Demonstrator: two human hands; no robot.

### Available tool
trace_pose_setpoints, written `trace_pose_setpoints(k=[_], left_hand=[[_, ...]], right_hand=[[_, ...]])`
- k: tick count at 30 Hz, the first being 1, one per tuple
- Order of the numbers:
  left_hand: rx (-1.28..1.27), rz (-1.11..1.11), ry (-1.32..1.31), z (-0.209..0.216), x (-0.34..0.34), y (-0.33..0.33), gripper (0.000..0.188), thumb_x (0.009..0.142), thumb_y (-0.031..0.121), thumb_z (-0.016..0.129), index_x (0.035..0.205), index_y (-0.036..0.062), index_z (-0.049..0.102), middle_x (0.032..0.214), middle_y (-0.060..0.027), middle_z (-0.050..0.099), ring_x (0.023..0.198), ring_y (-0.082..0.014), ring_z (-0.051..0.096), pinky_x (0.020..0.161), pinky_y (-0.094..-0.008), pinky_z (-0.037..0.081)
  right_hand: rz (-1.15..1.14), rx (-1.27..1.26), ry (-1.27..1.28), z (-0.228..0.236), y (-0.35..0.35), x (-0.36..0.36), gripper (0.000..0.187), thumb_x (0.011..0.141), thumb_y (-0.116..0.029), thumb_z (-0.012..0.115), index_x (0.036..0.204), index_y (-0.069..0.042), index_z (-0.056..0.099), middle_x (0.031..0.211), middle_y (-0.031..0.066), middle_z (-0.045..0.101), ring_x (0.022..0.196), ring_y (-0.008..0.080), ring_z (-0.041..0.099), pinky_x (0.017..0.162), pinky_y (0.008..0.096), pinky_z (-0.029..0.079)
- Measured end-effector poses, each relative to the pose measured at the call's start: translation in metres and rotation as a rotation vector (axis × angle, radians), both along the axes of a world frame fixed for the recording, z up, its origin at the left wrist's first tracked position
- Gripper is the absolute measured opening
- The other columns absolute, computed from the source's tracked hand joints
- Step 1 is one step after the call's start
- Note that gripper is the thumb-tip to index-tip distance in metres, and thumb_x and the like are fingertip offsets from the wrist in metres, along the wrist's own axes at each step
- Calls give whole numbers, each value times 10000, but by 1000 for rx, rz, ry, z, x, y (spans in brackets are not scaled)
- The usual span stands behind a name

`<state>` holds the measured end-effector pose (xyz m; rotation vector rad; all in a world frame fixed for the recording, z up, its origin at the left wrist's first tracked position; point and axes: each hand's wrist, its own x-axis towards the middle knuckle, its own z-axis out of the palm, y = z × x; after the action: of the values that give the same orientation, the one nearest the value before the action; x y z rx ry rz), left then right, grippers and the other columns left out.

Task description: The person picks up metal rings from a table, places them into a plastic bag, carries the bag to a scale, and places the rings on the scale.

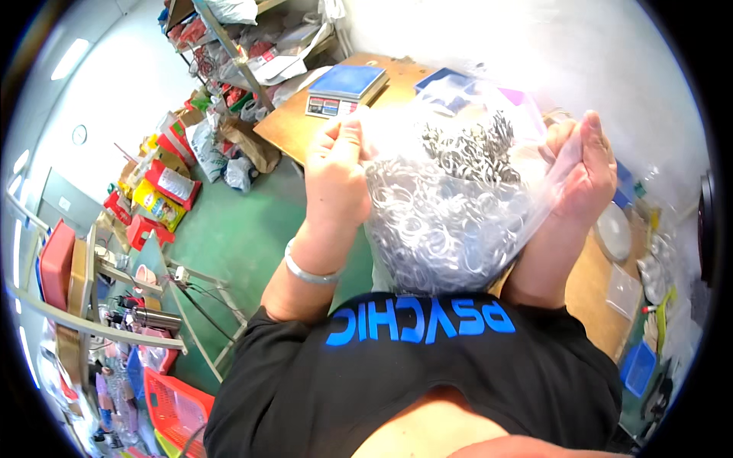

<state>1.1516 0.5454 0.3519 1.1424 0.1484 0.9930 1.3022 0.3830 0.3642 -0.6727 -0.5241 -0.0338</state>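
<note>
A clear plastic bag (450,229) hangs in front of my chest, stretched between both raised hands. Many small silvery metal rings or hooks fill its lower part; their exact kind is too small to tell. My left hand (336,164) pinches the bag's upper left edge, fingers closed. On the other side my right hand (584,164) grips the upper right edge, thumb up and fingers curled round the plastic. Darker metal pieces (477,149) show toward the bag's upper part; whether they lie inside it or behind it, I cannot tell.
Behind the bag, a wooden table (405,72) bears a scale with a blue top (347,80) and a blue tray (447,80). Colourful sacks (164,191) and bags lie on the green floor at left. A red basket (172,412) stands lower left, a blue basket (638,368) at right.
</note>
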Motion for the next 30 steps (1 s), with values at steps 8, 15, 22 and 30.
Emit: trace_pose_setpoints(k=[8,15,22,30], left_hand=[[16,-83,-10,-19,79,213,243,887,102,418,652,61,461,583,28,436,510,-49,363,479,-192,298],[81,-408,90,-56,129,333,216,887,110,419,694,57,498,624,36,461,547,-43,380,501,-191,306],[271,-790,101,-69,134,376,197,884,121,441,737,18,523,645,31,480,590,-42,402,538,-191,337],[784,-580,12,-94,133,394,185,812,151,557,711,2,516,632,-74,464,586,-188,440,554,-276,358]], right_hand=[[12,59,-163,-22,205,63,232,838,-137,518,632,-36,552,535,-14,474,462,54,385,453,187,290],[-338,-226,-97,-66,290,76,307,864,-169,466,577,-62,473,508,-20,420,444,64,346,432,206,247],[-533,-481,-104,-69,303,71,317,875,-169,449,572,-78,444,519,-43,378,478,48,308,458,203,238],[-386,-580,26,-93,293,63,214,861,-184,498,702,-53,556,587,-74,435,526,18,352,489,164,266]])
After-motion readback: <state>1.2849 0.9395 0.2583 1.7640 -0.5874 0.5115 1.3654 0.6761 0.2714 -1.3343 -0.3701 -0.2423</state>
